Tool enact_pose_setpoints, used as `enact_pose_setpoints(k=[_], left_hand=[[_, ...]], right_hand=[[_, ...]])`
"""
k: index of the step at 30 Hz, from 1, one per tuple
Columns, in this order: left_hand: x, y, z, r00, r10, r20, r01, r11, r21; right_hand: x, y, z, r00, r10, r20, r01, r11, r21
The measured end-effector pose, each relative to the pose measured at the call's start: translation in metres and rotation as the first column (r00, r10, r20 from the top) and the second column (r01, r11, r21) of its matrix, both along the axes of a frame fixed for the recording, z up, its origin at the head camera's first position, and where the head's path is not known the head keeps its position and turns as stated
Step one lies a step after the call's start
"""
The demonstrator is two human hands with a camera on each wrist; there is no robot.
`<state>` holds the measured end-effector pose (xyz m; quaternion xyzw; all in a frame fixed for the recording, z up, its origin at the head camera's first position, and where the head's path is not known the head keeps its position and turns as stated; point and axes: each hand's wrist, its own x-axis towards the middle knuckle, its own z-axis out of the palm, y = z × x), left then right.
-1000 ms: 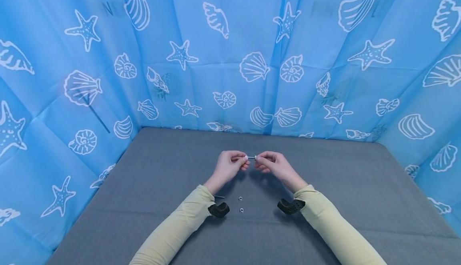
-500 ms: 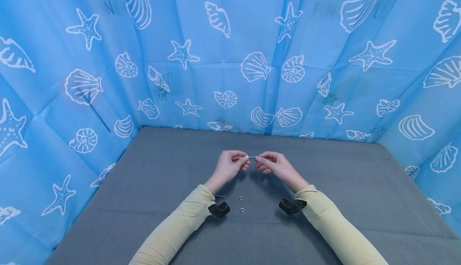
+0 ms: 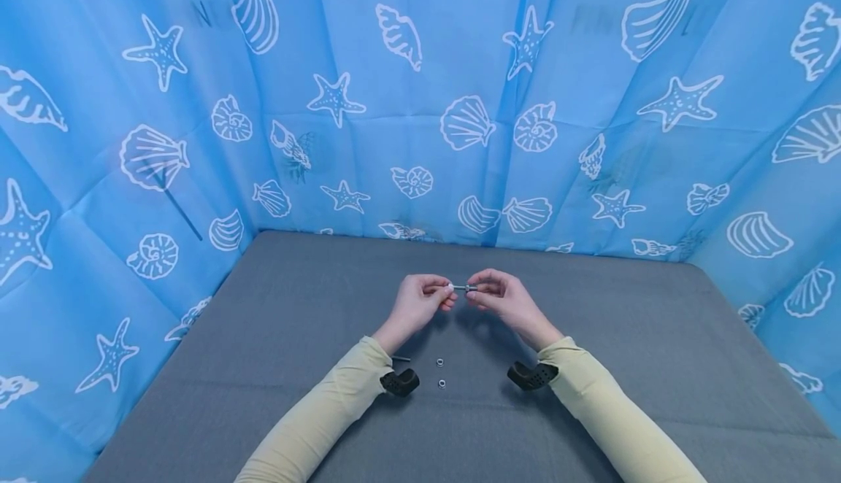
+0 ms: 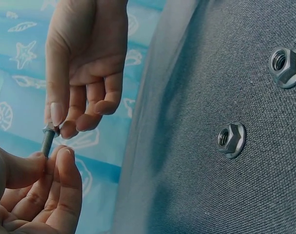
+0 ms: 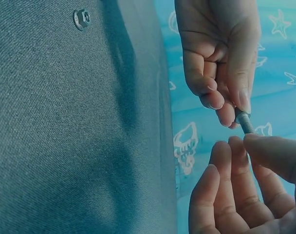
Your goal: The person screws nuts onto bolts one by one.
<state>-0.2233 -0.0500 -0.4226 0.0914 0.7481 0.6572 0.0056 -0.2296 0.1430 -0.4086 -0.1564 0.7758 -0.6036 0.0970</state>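
My left hand (image 3: 417,304) pinches one end of a metal bolt (image 3: 459,288) between thumb and fingers, above the table. From the other side, my right hand (image 3: 504,304) pinches a small flange nut (image 4: 49,128) at the bolt's far end. In the left wrist view the threaded shank (image 4: 47,144) shows between the two hands. The right wrist view has the bolt's head end (image 5: 239,115) under the left thumb, while the nut is hidden there by the right thumb. Two loose flange nuts, a farther one (image 3: 440,362) and a nearer one (image 3: 442,384), lie between the forearms.
Another thin metal rod (image 3: 401,358) lies beside the left sleeve, partly covered by it. A black wrist device (image 3: 399,382) sits at the left cuff, another (image 3: 532,376) at the right. Behind the grey cloth-covered table (image 3: 315,271) hangs a blue curtain (image 3: 407,155) with shell prints.
The right hand's fingers have shifted and opened slightly around the bolt's end, so the nut there now shows. The left hand stays in place, and the loose nuts have not moved.
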Motion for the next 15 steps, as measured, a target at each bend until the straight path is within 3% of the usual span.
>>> enact_pose_setpoints(k=[8,15], left_hand=[[-0.0012,-0.0008,0.0002,1.000,-0.007,-0.020,0.007,1.000,0.003],[-0.0006,-0.0006,0.0013,1.000,-0.014,-0.015,0.014,1.000,0.000]], right_hand=[[-0.0004,-0.0006,-0.0017,0.999,-0.005,0.042,0.004,1.000,0.014],[-0.0021,-0.0003,-0.0036,1.000,0.006,-0.006,-0.007,0.999,-0.040]])
